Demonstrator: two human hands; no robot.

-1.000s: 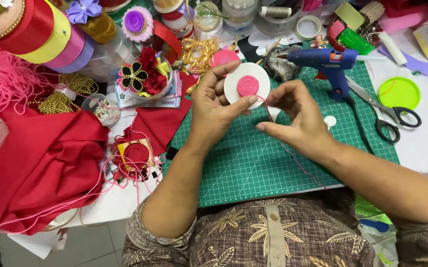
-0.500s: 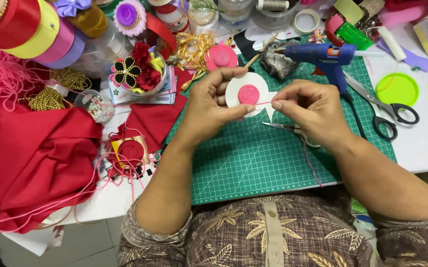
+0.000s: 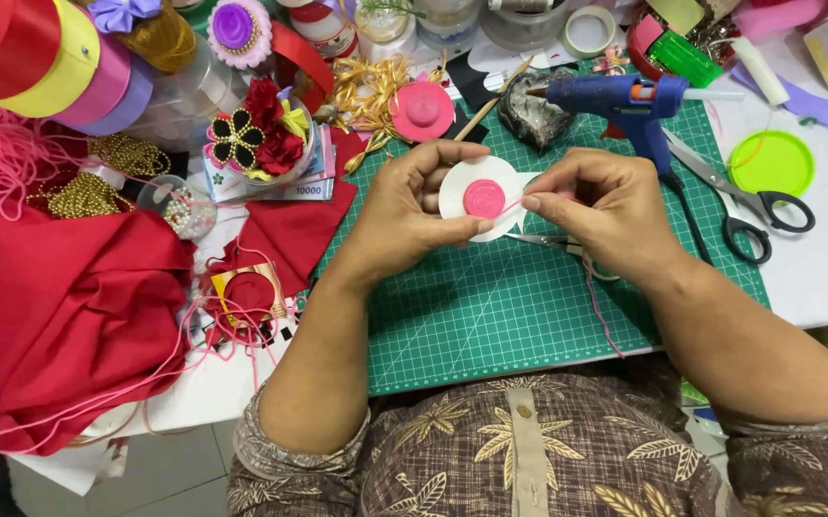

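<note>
Now the left hand [image 3: 414, 206] grips a white disc [image 3: 476, 196] with a coiled pink centre, thumb and fingers closed on its edge, holding it just above the green cutting mat [image 3: 491, 306]. The right hand [image 3: 605, 206] has drawn in against the disc's right side; half a second ago it sat a little apart. Its thumb and forefinger are pinched together on a thin pink cord [image 3: 514, 203] that runs to the pink centre, with what seems to be the loose end trailing down over the mat below the wrist, though that strand is faint. The disc faces the camera more squarely than before. Behind the hands, a blue glue gun [image 3: 625, 101] lies on the mat, black-handled scissors [image 3: 744, 206] to its right, and a small pink hat [image 3: 422, 110] beside gold ribbon. Red cloth [image 3: 60, 316] is heaped at the left.
</note>
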